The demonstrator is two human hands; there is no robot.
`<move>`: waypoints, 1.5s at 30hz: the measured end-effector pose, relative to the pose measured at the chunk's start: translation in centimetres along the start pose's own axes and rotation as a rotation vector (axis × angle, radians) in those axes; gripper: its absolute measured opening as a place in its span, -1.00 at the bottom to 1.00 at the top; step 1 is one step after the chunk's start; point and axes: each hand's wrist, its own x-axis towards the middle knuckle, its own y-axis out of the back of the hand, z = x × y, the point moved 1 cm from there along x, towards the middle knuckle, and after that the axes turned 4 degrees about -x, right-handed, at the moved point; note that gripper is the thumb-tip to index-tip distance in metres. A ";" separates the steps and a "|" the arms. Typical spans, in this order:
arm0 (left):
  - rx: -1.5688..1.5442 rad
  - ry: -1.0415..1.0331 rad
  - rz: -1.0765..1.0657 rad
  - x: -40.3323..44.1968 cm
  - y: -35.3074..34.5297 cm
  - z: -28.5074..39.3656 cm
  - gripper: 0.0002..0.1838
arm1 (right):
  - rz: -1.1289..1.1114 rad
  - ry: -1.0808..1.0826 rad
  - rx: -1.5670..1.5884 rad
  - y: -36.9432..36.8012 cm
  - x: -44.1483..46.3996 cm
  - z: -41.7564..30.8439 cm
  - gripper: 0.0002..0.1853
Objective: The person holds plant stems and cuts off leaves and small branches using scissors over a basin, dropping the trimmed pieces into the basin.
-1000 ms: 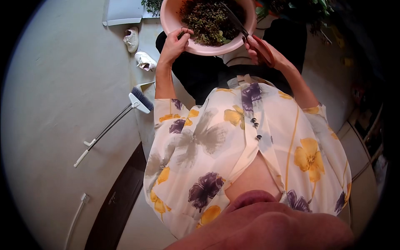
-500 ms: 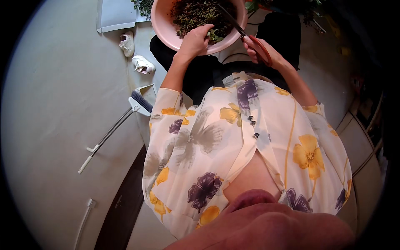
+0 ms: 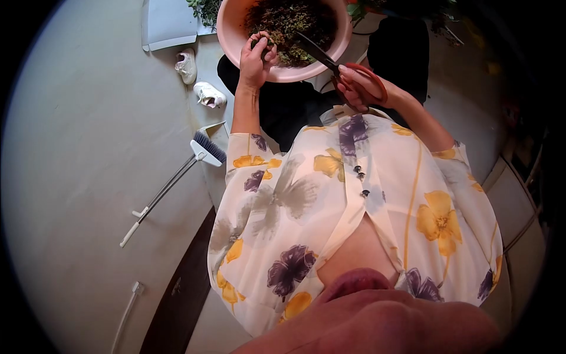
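A pink basin (image 3: 231,36) at the top centre holds a heap of small dark green and brown plant pieces (image 3: 292,23). Over the basin's near left rim, my left hand (image 3: 257,59) is closed on a small green sprig (image 3: 261,43). My right hand (image 3: 356,89), just off the near right rim, grips red-handled scissors (image 3: 372,82). Their dark blades point up and left over the plant pieces, and whether the tips are apart is hard to tell.
White shoes (image 3: 209,94) and a broom (image 3: 207,150) with a dustpan (image 3: 215,127) lie to the left. Greenery (image 3: 207,10) rests by a pale grey panel (image 3: 170,25). More leafy plants (image 3: 357,10) are at the upper right.
My left hand reached into the plant pieces, then drew back to the left rim with a green sprig. The scissors have swung a little lower and flatter in my right hand.
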 end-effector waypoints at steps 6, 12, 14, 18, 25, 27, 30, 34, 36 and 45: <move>-0.166 -0.016 -0.109 -0.1 -0.3 0.6 -0.91 | -0.023 0.127 -0.167 -0.8 1.8 -0.1 -0.40; -0.176 0.005 -0.154 -0.2 -0.3 0.5 -0.90 | 0.022 0.140 -0.322 -1.8 1.5 -1.6 -0.40; -0.180 0.004 -0.167 -0.3 -0.2 0.5 -0.91 | 0.033 0.126 -0.319 -2.1 1.4 -2.1 -0.40; -0.207 0.008 -0.156 -0.7 -0.3 0.3 -0.91 | 0.020 0.130 -0.289 -1.9 2.1 -1.6 -0.40; -0.237 0.026 -0.157 -0.9 -0.3 -0.1 -0.92 | 0.017 0.184 -0.260 -2.2 1.6 -2.1 -0.40; -0.234 0.026 -0.160 -0.8 -0.2 -0.2 -0.92 | 0.003 0.181 -0.234 -2.0 1.6 -2.1 -0.41; -0.228 0.018 -0.128 -0.8 -0.4 0.0 -0.92 | -0.027 0.173 -0.239 -1.8 1.8 -2.0 -0.42; -0.134 -0.014 -0.009 -0.6 0.7 0.3 -0.89 | 0.015 0.212 -0.164 -1.1 2.2 -1.6 -0.44; -0.134 -0.034 0.024 -0.7 0.6 1.0 -0.83 | 0.039 0.160 0.011 -0.4 1.9 -1.7 -0.47; 1.550 -0.355 -0.264 0.4 -3.3 -2.4 -0.78 | 0.123 0.196 0.033 3.5 0.9 -0.9 -0.53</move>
